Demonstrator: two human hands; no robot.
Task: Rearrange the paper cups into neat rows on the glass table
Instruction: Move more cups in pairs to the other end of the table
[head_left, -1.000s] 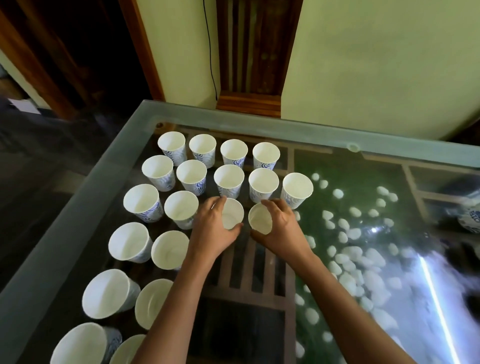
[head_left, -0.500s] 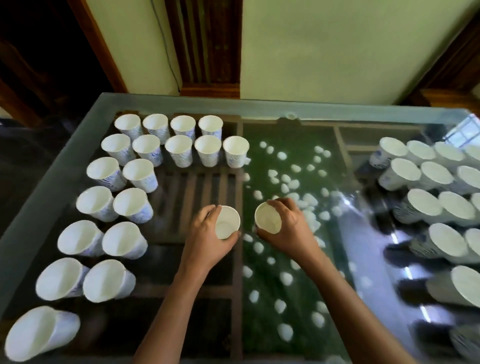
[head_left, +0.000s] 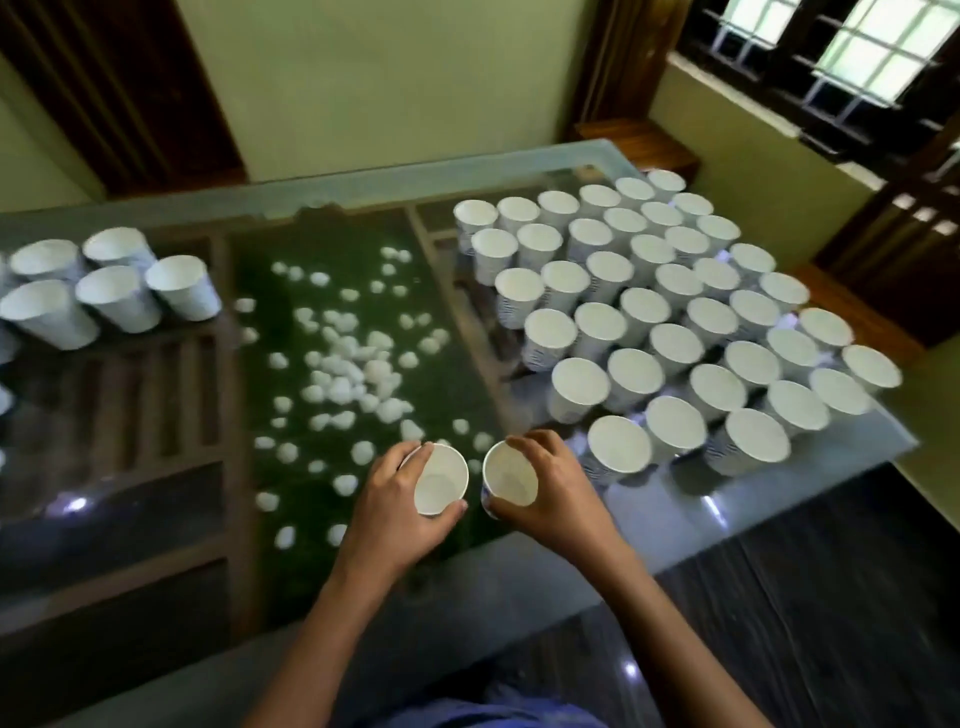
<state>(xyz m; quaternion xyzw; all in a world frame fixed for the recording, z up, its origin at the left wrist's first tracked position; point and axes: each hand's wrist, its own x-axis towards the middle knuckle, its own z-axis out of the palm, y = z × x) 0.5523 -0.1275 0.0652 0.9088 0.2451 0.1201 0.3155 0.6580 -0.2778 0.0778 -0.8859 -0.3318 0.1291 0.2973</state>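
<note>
Because the wide lens bends the scene and blur softens it, the print on the cup walls is hard to read, and the left group of cups (head_left: 119, 296) is cut off by the frame edge, so its count cannot be told. Both forearms run out of the bottom of the frame, next to a strip of blue cloth (head_left: 498, 714). The left hand (head_left: 389, 501) hides most of the wall of one paper cup (head_left: 440, 480). Its fingers curl round the far side and the thumb presses the near rim, leaving only the open mouth plain. The right hand (head_left: 553, 499) grips a second cup (head_left: 510, 480) the same way, fingers hooked over the far rim and thumb at the near side. These two cups sit just beside each other with a thin gap between them, and whether their bases touch the glass table (head_left: 670, 514) cannot be told. They are above the green panel of white pebbles (head_left: 343, 374) seen through the glass, close to the near edge. Just to their right begins a large block of cups (head_left: 675, 312), upright in close rows that reach the table's right edge.
</note>
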